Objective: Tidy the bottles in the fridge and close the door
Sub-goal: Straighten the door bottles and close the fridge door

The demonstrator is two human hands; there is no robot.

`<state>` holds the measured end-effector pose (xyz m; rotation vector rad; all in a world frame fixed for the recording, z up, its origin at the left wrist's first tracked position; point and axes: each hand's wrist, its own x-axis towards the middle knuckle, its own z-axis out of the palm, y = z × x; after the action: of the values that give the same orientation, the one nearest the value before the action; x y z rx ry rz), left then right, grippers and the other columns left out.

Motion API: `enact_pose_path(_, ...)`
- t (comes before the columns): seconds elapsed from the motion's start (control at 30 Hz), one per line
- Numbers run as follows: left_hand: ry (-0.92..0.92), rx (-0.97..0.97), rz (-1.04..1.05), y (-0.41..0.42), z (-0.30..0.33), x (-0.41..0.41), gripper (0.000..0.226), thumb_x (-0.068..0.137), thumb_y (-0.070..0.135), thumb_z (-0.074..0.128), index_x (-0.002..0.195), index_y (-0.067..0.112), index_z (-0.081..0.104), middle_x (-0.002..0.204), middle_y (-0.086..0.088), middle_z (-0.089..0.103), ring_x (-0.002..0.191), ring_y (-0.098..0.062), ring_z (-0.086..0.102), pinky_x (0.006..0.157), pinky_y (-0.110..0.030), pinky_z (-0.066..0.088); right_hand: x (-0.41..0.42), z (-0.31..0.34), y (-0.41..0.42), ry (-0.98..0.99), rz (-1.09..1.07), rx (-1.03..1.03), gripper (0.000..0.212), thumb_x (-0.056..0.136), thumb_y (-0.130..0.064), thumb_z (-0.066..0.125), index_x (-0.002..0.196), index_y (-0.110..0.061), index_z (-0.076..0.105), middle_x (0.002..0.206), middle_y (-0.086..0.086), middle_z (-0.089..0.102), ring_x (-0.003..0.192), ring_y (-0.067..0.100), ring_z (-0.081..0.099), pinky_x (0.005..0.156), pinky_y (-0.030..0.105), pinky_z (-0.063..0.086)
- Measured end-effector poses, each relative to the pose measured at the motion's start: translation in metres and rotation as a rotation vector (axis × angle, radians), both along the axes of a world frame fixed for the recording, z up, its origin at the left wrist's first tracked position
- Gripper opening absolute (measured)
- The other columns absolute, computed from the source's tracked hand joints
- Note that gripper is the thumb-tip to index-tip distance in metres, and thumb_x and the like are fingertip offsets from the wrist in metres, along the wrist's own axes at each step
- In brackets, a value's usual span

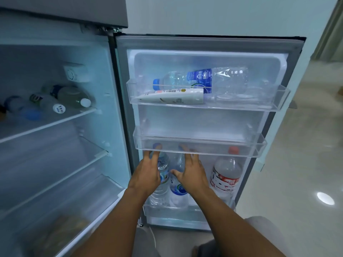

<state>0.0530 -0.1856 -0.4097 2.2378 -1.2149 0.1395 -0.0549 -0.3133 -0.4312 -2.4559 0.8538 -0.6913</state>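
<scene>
The fridge door stands wide open on the right. In its bottom door shelf three clear bottles stand upright: a blue-capped bottle on the left, a second blue-labelled bottle beside it, and a red-capped bottle further right. My left hand rests against the left bottle with its fingers apart. My right hand is spread over the second bottle, thumb out. A large blue-capped bottle lies on its side in the top door shelf.
A white tube lies in front of the lying bottle. The middle door shelf overhangs my fingertips. Several bottles lie on the fridge's upper inner shelf. Lower glass shelves and a drawer are at left. Tiled floor is on the right.
</scene>
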Motion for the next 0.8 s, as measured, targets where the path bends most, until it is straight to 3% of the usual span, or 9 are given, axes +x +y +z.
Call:
enact_pose_path(0.2, 0.021, -0.005, -0.041, 0.0, -0.004, -0.001, 0.093, 0.084, 0.015, 0.069, 0.153, 0.034, 0.008, 0.152, -0.004, 0.025, 0.11, -0.028, 0.061, 0.089, -0.037, 0.057, 0.008, 0.0, 0.004, 0.061, -0.129, -0.038, 0.096, 0.082, -0.053, 0.07, 0.153, -0.043, 0.006, 0.152, 0.01, 0.023, 0.131, 0.031, 0.039, 0.103, 0.038, 0.044)
enact_pose_path(0.4, -0.036, 0.148, -0.048, 0.01, 0.012, -0.01, 0.096, 0.084, 0.018, 0.068, 0.153, 0.033, 0.004, 0.15, -0.005, 0.029, 0.109, -0.03, 0.062, 0.086, -0.037, 0.058, -0.014, -0.002, 0.017, 0.02, -0.139, 0.006, 0.091, 0.084, -0.05, 0.068, 0.153, -0.032, 0.01, 0.157, 0.005, 0.019, 0.138, 0.027, 0.037, 0.103, 0.036, 0.047)
enact_pose_path(0.53, -0.196, 0.219, 0.023, 0.019, 0.043, -0.026, 0.057, 0.092, 0.022, 0.049, 0.145, 0.021, 0.029, 0.127, -0.008, 0.053, 0.099, -0.033, 0.064, 0.079, -0.039, 0.053, -0.044, 0.011, 0.027, -0.159, -0.146, -0.114, 0.054, 0.092, -0.034, 0.059, 0.141, -0.022, 0.039, 0.136, 0.0, 0.049, 0.121, 0.019, 0.051, 0.094, 0.03, 0.051)
enact_pose_path(0.6, -0.24, 0.198, 0.027, 0.021, 0.06, -0.038, 0.032, 0.093, 0.023, 0.045, 0.124, 0.016, 0.05, 0.116, -0.007, 0.06, 0.096, -0.032, 0.065, 0.076, -0.039, 0.051, -0.058, 0.019, 0.026, -0.27, -0.128, -0.217, 0.032, 0.09, -0.025, 0.06, 0.121, -0.019, 0.055, 0.113, -0.002, 0.061, 0.102, 0.017, 0.057, 0.083, 0.027, 0.055)
enact_pose_path(0.67, -0.321, 0.105, 0.005, 0.02, 0.072, -0.047, 0.022, 0.091, 0.023, 0.045, 0.108, 0.015, 0.057, 0.108, -0.004, 0.059, 0.092, -0.028, 0.064, 0.07, -0.037, 0.05, -0.071, 0.032, 0.023, -0.383, -0.116, -0.292, 0.014, 0.086, -0.015, 0.061, 0.099, -0.019, 0.06, 0.092, -0.003, 0.062, 0.085, 0.014, 0.057, 0.069, 0.025, 0.054)
enact_pose_path(0.73, -0.409, 0.011, -0.036, 0.017, 0.082, -0.056, 0.022, 0.087, 0.022, 0.052, 0.107, 0.017, 0.059, 0.106, -0.001, 0.057, 0.091, -0.023, 0.059, 0.066, -0.034, 0.049, -0.082, 0.046, 0.018, -0.452, -0.136, -0.37, 0.013, 0.082, -0.013, 0.062, 0.093, -0.019, 0.06, 0.086, -0.002, 0.061, 0.08, 0.012, 0.053, 0.065, 0.026, 0.052)
enact_pose_path(0.8, -0.482, -0.041, -0.076, 0.01, 0.092, -0.061, 0.033, 0.081, 0.02, 0.057, 0.114, 0.016, 0.059, 0.112, -0.002, 0.057, 0.095, -0.022, 0.057, 0.071, -0.034, 0.05, -0.089, 0.058, 0.01, -0.46, -0.187, -0.414, 0.028, 0.079, -0.015, 0.064, 0.107, -0.018, 0.062, 0.102, 0.001, 0.06, 0.093, 0.016, 0.051, 0.076, 0.029, 0.052)
